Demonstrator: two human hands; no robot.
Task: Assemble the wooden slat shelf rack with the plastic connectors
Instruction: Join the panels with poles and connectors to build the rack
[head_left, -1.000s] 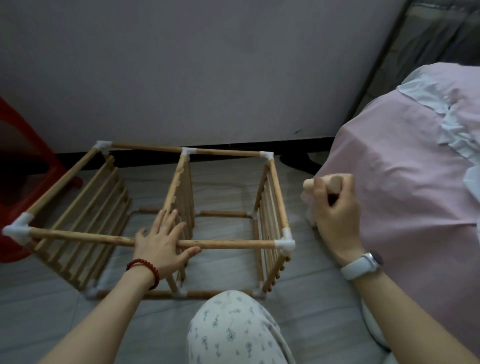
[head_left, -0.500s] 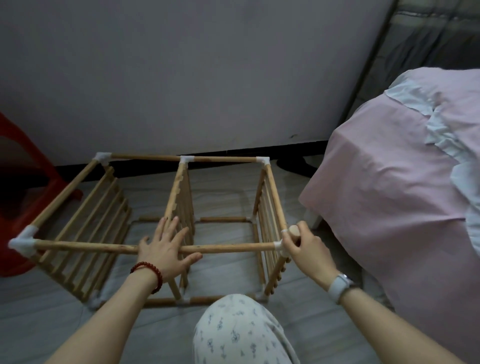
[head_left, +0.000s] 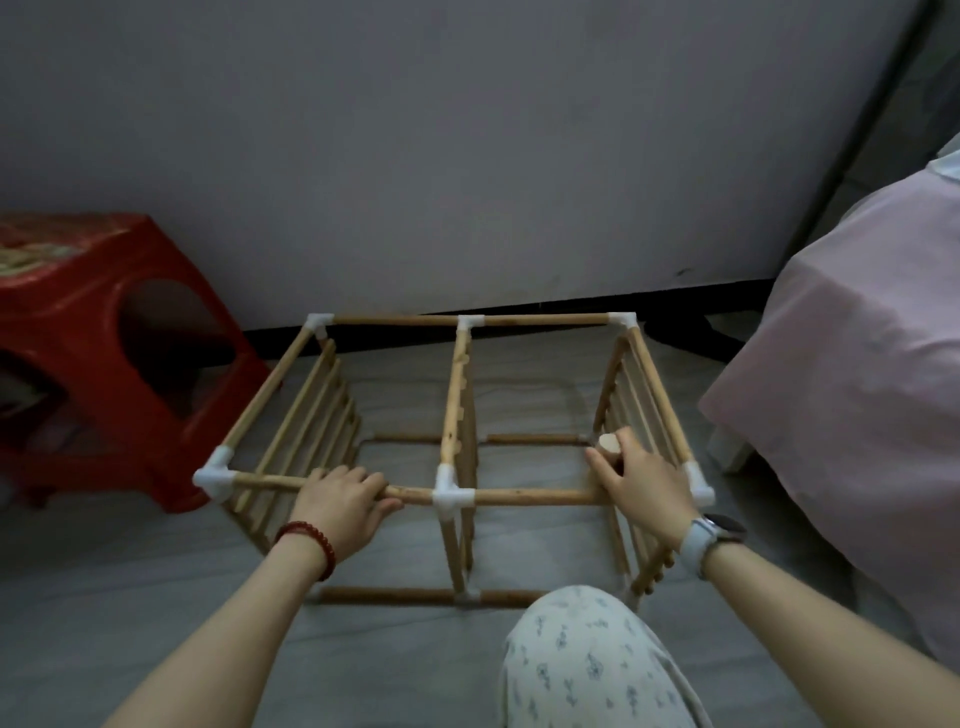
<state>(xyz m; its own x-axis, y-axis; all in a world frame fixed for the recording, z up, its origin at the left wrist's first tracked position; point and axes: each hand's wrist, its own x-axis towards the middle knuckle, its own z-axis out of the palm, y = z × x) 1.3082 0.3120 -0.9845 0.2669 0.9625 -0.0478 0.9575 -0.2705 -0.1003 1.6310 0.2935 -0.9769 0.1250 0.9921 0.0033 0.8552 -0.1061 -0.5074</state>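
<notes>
Wooden slat shelf rack (head_left: 457, 447): open box frame of round pale-wood dowels joined by white plastic connectors, standing on the grey tiled floor (head_left: 130, 597) close to the grey wall (head_left: 467, 156), its far long side parallel to the dark skirting. Three slatted panels stand upright, one at the left end, one in the middle, one at the right end. White corner connector (head_left: 215, 475) at the near left top; white T-shaped connector (head_left: 451, 493) at the middle of the near top rail; further white connectors along the far top rail.

Near top dowel rail (head_left: 540, 498): runs left to right between the near connectors.

Left hand (head_left: 345, 506): palm down, fingers curled over the near top rail between the corner connector and the T-shaped connector. Red beaded bracelet (head_left: 309, 540) on its wrist.

Right hand (head_left: 641, 486): at the right end of the near top rail, closed around a short pale wooden peg (head_left: 609, 443) whose round end shows above the fingers. Grey-strapped smartwatch (head_left: 709, 535) on its wrist.

Floral-print trouser knee (head_left: 587, 660): at the near edge, just in front of the rack.

Red plastic stool (head_left: 104, 353): on the floor to the left of the rack, near the wall.

Bed with pink sheet (head_left: 852, 389): to the right of the rack, apart from it.
</notes>
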